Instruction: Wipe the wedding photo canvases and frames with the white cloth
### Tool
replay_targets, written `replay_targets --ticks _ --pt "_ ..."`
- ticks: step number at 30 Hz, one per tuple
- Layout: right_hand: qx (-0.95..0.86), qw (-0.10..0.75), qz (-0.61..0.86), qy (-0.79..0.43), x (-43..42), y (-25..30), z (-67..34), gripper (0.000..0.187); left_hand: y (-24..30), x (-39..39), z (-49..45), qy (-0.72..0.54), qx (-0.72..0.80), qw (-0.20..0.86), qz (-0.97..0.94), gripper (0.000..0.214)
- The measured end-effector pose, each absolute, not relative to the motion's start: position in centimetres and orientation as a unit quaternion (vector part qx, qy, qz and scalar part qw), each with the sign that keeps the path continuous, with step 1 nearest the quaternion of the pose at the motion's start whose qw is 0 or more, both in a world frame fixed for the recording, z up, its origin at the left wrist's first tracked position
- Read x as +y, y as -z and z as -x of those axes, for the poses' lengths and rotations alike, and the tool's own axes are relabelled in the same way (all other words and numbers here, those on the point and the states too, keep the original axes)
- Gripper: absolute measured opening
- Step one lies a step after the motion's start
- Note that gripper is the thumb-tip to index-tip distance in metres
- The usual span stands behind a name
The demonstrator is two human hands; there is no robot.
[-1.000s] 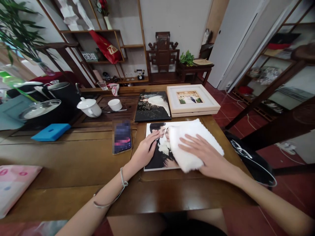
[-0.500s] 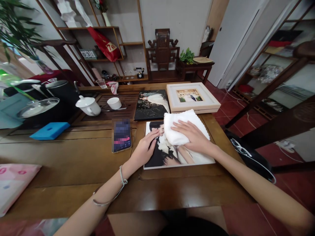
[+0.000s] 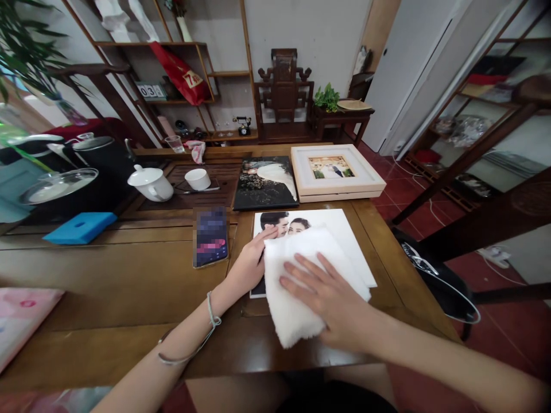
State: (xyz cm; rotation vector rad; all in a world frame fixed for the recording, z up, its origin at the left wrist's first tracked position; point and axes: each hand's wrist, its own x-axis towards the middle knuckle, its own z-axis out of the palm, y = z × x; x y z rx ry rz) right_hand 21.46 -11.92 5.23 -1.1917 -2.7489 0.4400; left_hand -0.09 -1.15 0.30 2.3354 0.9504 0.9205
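Note:
A wedding photo print (image 3: 340,232) lies flat on the wooden table (image 3: 107,281) in front of me. My right hand (image 3: 329,298) lies flat with fingers spread on a white cloth (image 3: 293,269) that covers the print's lower middle and hangs over its near edge. My left hand (image 3: 249,264) rests on the print's left edge, fingers stretched out, holding it down. A thin bracelet sits on my left wrist.
A phone (image 3: 210,236) lies just left of the print. Behind are a dark photo print (image 3: 266,182), a white framed photo (image 3: 336,172), a white teapot (image 3: 150,182), a cup (image 3: 198,179) and a blue block (image 3: 80,227). A pink package (image 3: 21,321) lies at the left.
My right hand has dragged the white cloth from the print's upper part down toward me, over its near edge. My left hand stays on the left edge.

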Motion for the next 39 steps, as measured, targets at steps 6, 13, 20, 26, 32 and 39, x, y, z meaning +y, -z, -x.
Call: replay_targets --ticks 6,13,20,26,32,39 --pt "-0.854 0.091 0.508 -0.071 -4.7 -4.4 -24.2 0.083 -0.3 -1.2 -0.3 -0.331 0.371 0.213 -0.841 0.038" --pt "-0.847 0.038 0.531 0.013 -9.0 -4.0 -21.1 0.085 -0.1 -1.2 -0.2 -0.326 0.378 0.206 -0.842 0.040" --pt "-0.896 0.045 0.441 -0.014 -14.6 -4.8 -18.8 0.092 -0.8 -1.5 -0.3 -0.320 0.383 0.219 -0.839 0.039" --pt "-0.852 0.003 0.523 0.017 -9.6 -5.3 -19.5 0.083 -0.4 -1.1 -0.2 -0.334 0.380 0.226 -0.832 0.038" --pt "-0.871 -0.013 0.480 0.103 -11.0 -5.1 -15.3 0.072 -0.7 -0.9 -0.1 -0.343 0.388 0.252 -0.817 0.039" --pt "-0.933 0.063 0.348 -0.063 -14.8 -5.9 -17.7 0.082 -0.5 -1.0 0.1 -0.340 0.351 0.239 -0.839 0.042"
